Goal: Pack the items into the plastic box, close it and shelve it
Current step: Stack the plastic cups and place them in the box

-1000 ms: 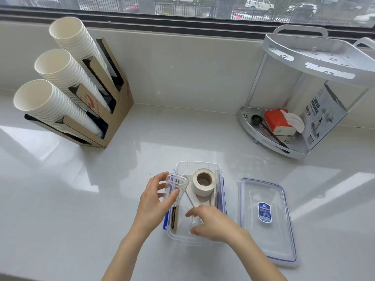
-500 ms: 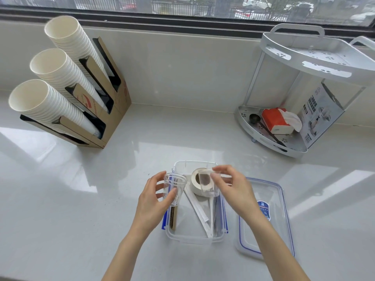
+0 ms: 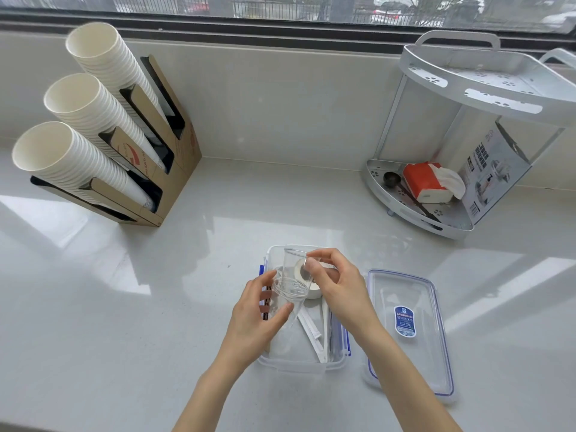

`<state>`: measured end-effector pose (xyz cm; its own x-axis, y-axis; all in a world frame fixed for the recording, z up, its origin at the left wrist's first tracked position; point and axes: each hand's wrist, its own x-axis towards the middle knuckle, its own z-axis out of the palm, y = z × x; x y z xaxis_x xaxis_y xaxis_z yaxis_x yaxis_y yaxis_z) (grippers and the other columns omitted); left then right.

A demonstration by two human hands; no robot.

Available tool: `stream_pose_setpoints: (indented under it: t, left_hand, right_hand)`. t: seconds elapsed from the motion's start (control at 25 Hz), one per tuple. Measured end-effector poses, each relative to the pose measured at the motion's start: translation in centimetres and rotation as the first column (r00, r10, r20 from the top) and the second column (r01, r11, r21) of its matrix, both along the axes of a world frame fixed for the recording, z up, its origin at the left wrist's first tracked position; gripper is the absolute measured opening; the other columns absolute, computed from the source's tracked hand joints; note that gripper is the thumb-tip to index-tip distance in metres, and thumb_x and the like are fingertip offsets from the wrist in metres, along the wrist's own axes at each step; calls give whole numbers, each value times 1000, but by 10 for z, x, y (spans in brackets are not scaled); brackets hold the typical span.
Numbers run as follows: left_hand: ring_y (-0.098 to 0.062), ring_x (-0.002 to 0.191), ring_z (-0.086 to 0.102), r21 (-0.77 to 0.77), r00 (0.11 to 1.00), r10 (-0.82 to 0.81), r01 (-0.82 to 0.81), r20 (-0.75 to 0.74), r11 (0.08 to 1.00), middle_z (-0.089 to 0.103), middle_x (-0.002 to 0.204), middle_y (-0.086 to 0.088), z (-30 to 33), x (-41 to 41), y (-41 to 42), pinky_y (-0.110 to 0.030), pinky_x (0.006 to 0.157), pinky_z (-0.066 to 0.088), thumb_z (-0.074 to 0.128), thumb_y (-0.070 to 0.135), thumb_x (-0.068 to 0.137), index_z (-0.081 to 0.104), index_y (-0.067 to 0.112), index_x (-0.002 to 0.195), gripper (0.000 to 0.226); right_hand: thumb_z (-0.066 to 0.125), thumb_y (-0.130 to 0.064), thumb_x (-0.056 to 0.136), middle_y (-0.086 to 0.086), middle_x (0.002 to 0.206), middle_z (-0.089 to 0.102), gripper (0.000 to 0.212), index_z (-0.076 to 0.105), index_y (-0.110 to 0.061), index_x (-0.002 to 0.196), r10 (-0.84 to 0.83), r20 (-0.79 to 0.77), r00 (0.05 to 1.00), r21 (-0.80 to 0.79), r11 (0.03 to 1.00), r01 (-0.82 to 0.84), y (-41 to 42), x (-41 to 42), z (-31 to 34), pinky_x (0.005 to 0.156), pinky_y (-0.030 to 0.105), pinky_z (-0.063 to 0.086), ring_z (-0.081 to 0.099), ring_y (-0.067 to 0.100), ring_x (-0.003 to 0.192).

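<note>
White table (image 3: 156,307): both hands grip one clear cup (image 3: 291,280) (tilted) above the plastic box (image 3: 299,364); left hand (image 3: 255,319) fingers wrap its base, right hand (image 3: 336,285) fingers pinch its rim.

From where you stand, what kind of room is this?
Probably an office pantry or drinks corner. Three long stacks of paper cups sit in a cardboard dispenser on a pale counter under a window, with a corner rack holding tissues.

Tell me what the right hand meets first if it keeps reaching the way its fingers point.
The clear cup: the right hand already pinches its rim, the left hand gripping its base.
</note>
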<state>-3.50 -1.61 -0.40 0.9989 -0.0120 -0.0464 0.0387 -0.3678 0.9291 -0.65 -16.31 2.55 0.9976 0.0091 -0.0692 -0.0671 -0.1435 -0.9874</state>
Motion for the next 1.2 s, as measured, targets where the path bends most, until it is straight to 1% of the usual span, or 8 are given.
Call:
stream_pose_setpoints:
  t: [0.08,0.24,0.4,0.56,0.68,0.84,1.08,1.2]
  left_hand:
    - [5,98,51,7,1000,2,-2,0,1000,50,111,16,-1,-1,-1,-10,76,44,65,16,79,44,29,121,49]
    - [5,97,53,-33,1000,1,0,20,999,51,112,16,3,1,-4,-4,73,46,64,16,80,43,36,115,46]
    - [-14,105,56,-56,1000,30,-30,2,998,52,120,0,3,3,-2,-19,80,50,62,14,82,39,27,131,55]
    - [-6,103,56,-56,1000,-3,5,31,998,51,114,9,1,1,-1,-6,75,49,61,17,83,43,48,114,47]
    - [-2,101,55,34,999,-44,43,25,998,50,110,14,-3,2,-1,-6,75,47,60,23,83,46,44,115,40]
    - [-4,109,44,254,996,-82,73,25,964,42,117,8,-12,3,-3,-7,86,30,58,30,84,46,28,127,45]
    - [-10,112,46,454,984,-148,90,95,886,55,117,6,-17,0,-4,-24,98,36,51,32,87,54,24,119,32]
    - [-8,112,47,535,982,-175,109,75,837,58,118,11,-24,1,-1,-20,96,28,46,31,90,53,27,116,27]
  right_hand:
    - [58,-26,86,0,95,66,9,57,-34,82,-4,-10,1000,-13,1000,4,-2,1,-2,61,0,42,64,4,82]
    - [58,-26,86,-4,108,61,8,58,-34,87,85,-39,996,-92,992,-89,-1,-2,-9,72,11,46,61,2,96]
    - [55,-33,87,-13,113,52,15,52,-48,85,206,-60,977,-212,953,-214,2,-9,-16,93,24,45,54,8,110]
    - [58,-28,85,-24,104,50,21,51,-48,89,209,-22,978,-223,952,-208,1,-11,-18,89,18,48,55,0,100]
    - [61,-26,84,-12,106,56,21,54,-46,82,190,-18,982,-255,949,-188,-3,-11,-20,75,2,47,58,-5,91]
    - [59,-29,85,-6,103,58,8,61,-30,92,165,-67,984,-361,915,-178,-8,-13,-29,64,-2,43,56,-12,77]
    - [56,-36,85,-2,100,54,21,61,-25,103,174,-183,968,-449,861,-240,-3,-13,-39,72,24,47,61,10,84]
    - [55,-36,85,4,110,59,27,59,-22,108,184,-226,957,-518,809,-278,1,-15,-48,79,25,45,60,16,93]
